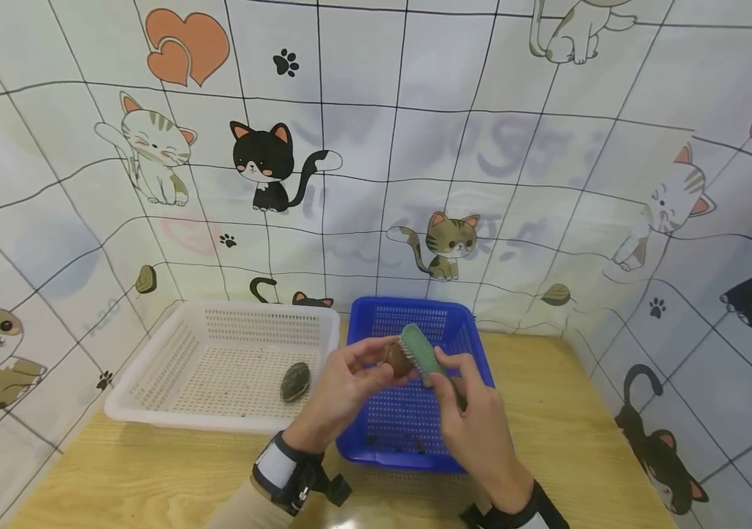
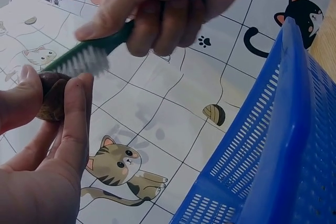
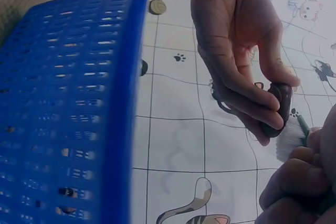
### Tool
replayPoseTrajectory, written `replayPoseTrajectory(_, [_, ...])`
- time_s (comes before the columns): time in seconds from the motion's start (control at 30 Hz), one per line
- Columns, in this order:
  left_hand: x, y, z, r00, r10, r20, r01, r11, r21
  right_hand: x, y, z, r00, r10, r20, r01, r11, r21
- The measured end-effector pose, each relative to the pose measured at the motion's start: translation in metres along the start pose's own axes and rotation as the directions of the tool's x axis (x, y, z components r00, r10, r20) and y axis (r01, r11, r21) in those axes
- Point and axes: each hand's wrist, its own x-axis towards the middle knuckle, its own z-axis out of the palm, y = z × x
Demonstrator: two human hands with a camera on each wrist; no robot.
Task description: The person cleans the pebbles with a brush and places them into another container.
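Note:
A brown, rounded clam (image 1: 397,358) is pinched between the thumb and fingers of my left hand (image 1: 348,383), above the blue basket (image 1: 402,464). My right hand (image 1: 482,422) grips a green scrubbing brush (image 1: 422,349) by its handle, thumb along its back. In the left wrist view the white bristles (image 2: 86,62) meet the upper edge of the clam (image 2: 52,95). The right wrist view has the bristles (image 3: 290,139) close beside the dark shell (image 3: 280,106); my curled right fingers hide most of the brush there.
To the left stands a white basket (image 1: 207,424) with one dark green, oval shell (image 1: 295,382) in it. Small dark bits (image 1: 418,445) lie on the blue basket's floor. Both baskets rest on a wooden table (image 1: 548,441), with a cat-patterned sheet (image 1: 363,147) behind and beside it.

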Motion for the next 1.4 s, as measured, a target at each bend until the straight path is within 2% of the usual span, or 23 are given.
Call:
replayPoseTrajectory(0.13, [0.000, 0.000, 0.000, 1.000, -0.012, -0.026, 0.012, 1.000, -0.008, -0.008, -0.002, -0.001, 1.000, 0.009, 0.008, -0.010, 1.000, 0.018])
replayPoseTrajectory(0.3, [0.000, 0.000, 0.000, 0.999, -0.024, -0.039, 0.025, 0.999, 0.027, -0.012, -0.009, 0.005, 0.997, -0.072, 0.003, 0.073, 0.997, -0.020])
replayPoseTrajectory(0.43, [0.001, -0.001, 0.000, 1.000, -0.020, -0.016, 0.021, 0.998, 0.063, -0.008, -0.012, 0.008, 0.994, -0.109, 0.002, 0.108, 0.992, -0.070])
replayPoseTrajectory(0.6, [0.002, 0.001, 0.000, 0.999, -0.048, -0.012, 0.049, 0.997, 0.053, 0.004, -0.008, 0.009, 0.992, -0.120, -0.024, 0.118, 0.990, -0.079])
replayPoseTrajectory(0.73, [0.001, 0.004, -0.001, 0.998, -0.061, -0.012, 0.061, 0.997, 0.050, 0.008, -0.003, 0.006, 0.995, -0.090, -0.033, 0.088, 0.995, -0.054])
replayPoseTrajectory(0.87, [0.000, 0.004, -0.002, 1.000, -0.028, 0.001, 0.028, 0.999, 0.033, 0.003, -0.002, 0.002, 1.000, -0.017, -0.019, 0.017, 1.000, -0.018])
replayPoseTrajectory(0.97, [0.000, 0.004, -0.002, 1.000, 0.001, 0.003, -0.001, 1.000, 0.013, -0.004, -0.003, 0.001, 1.000, 0.008, -0.014, -0.008, 1.000, -0.004])
replayPoseTrajectory(1.13, [0.001, 0.005, -0.001, 1.000, 0.011, -0.010, -0.011, 1.000, 0.027, -0.014, -0.009, 0.006, 0.998, -0.061, -0.026, 0.060, 0.998, -0.002])
replayPoseTrajectory(1.23, [0.001, 0.004, -0.001, 1.000, 0.000, -0.012, 0.000, 0.998, 0.067, -0.014, -0.013, 0.010, 0.994, -0.106, -0.024, 0.105, 0.994, -0.022])
replayPoseTrajectory(1.4, [0.001, 0.002, -0.002, 0.999, -0.027, 0.017, 0.026, 0.998, 0.064, -0.005, -0.015, 0.013, 0.994, -0.107, -0.029, 0.106, 0.994, -0.042])
